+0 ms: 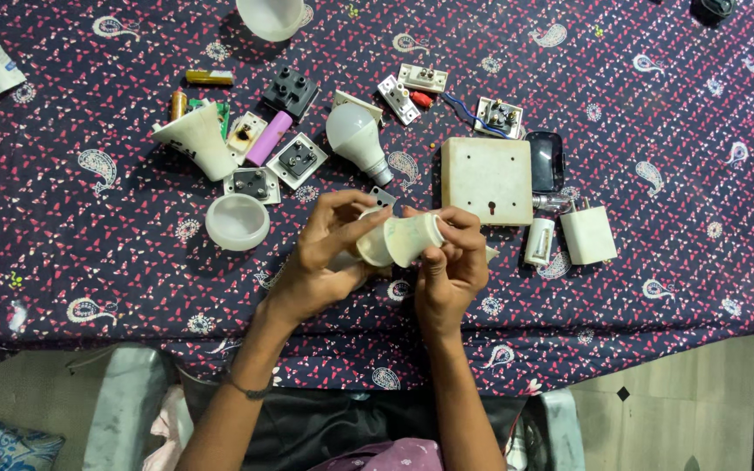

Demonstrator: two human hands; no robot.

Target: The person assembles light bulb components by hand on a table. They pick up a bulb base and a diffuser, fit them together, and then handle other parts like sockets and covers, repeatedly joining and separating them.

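Both hands near table edge, centre: left hand [329,253] cups round diffuser end, right hand [451,262] grips white bulb housing [407,240]. Pieces seem joined or nearly so. Intact bulb [355,139], loose dome [237,221], switch box [488,179] lie beyond

Left hand [325,253] and right hand [451,262] holding a white bulb body [410,239] together, whole bulb [356,139], white dome [237,221], square box [487,179] and charger [588,235] lying on patterned cloth [656,288]
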